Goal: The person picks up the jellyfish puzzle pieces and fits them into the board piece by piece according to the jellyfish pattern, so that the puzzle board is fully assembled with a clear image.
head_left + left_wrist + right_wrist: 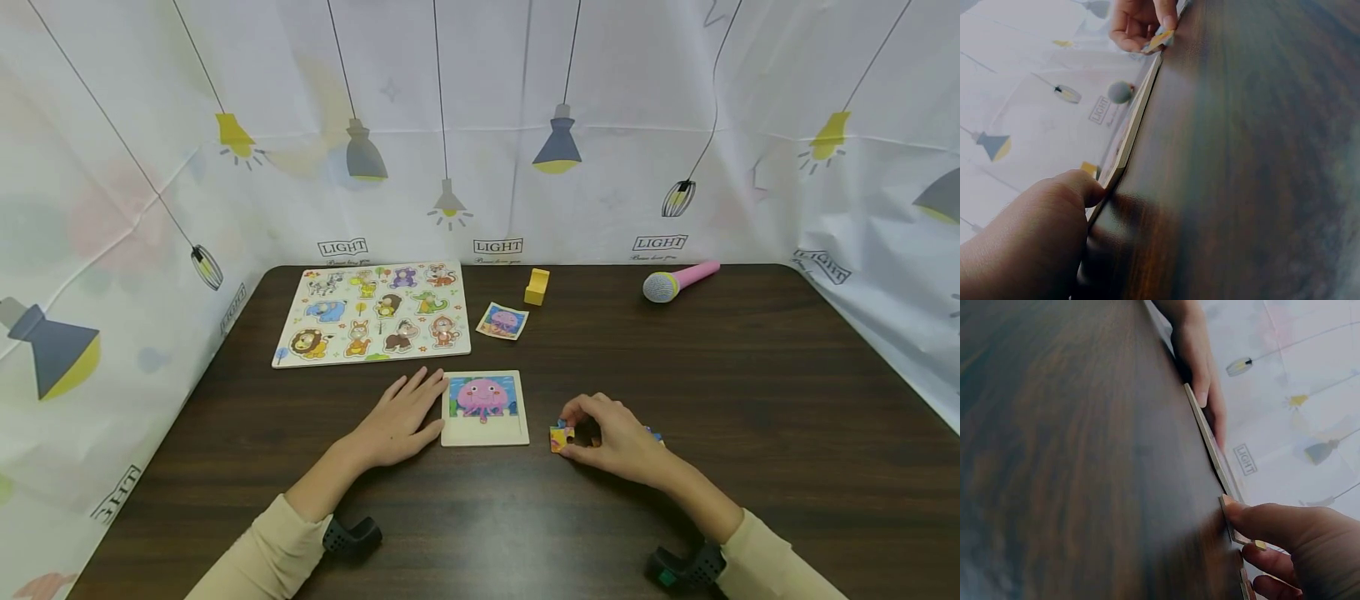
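A small wooden jigsaw frame point(484, 432) lies mid-table. Pieces showing a pink jellyfish point(483, 395) fill its upper part, and its lower strip is bare. My left hand point(401, 421) rests with fingers extended on the table, touching the frame's left edge. To the right of the frame, my right hand point(618, 437) pinches a yellow jigsaw piece point(558, 440) between thumb and fingers. That piece point(1161, 39) also shows in the left wrist view. Beside the right hand a blue bit of another piece point(656, 436) peeks out; the hand hides the rest.
An animal peg puzzle board point(375, 312) lies at the back left. Behind the frame are a jellyfish picture card point(502, 322) and a yellow block point(536, 287). A pink toy microphone point(678, 282) lies at the back right, near the hanging printed cloth point(600, 183).
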Demonstrator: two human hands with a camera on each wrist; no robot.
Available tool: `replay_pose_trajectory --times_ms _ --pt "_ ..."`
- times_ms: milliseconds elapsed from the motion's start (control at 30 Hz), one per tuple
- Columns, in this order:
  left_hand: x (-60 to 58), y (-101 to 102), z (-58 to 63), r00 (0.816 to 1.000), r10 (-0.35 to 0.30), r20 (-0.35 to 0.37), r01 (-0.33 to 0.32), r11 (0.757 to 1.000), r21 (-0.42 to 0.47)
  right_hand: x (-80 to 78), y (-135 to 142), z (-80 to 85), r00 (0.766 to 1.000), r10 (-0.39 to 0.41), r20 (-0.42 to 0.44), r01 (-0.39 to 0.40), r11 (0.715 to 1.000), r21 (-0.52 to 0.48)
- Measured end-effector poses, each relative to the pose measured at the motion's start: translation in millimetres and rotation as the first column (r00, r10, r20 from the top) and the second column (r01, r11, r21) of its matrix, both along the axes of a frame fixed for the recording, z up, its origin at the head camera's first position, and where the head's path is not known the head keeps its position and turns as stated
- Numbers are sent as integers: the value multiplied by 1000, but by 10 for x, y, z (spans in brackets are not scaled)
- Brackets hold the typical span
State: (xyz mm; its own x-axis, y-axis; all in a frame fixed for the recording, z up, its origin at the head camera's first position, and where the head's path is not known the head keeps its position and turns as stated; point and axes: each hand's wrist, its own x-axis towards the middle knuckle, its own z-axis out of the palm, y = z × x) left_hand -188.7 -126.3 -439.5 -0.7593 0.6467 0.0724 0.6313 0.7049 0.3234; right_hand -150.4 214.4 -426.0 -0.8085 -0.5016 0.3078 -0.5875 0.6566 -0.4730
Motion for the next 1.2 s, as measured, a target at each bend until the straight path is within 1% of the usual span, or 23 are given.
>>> replay_pose_trajectory --times_ms 167,333,567,833,1067,1200 --pt "-5 -9 -12 1000 6 8 -6 1000 -7 -12 -45 8 1000 8 -22 -8 1000 -15" --pt "-10 -13 -22 1000 7 10 -7 1000 -9 -33 -90 14 1000 16 -20 -16 999 -29" --pt "-5 -7 -7 1000 4 7 -4 1000 -7 -90 -162 39 997 75 0 -74 996 -47" --pt "-6 0 -8 1000 5 6 -4 1000 -7 -143 -298 77 999 42 29 -42 999 -16" --pt "-1 -4 1 1000 -1 1 1 1000 -3 -193 -394 97 998 66 3 -65 997 -50" --pt "-4 -9 -4 1000 5 -3 -5 1000 -8 -217 -463 105 997 72 10 -72 995 -64"
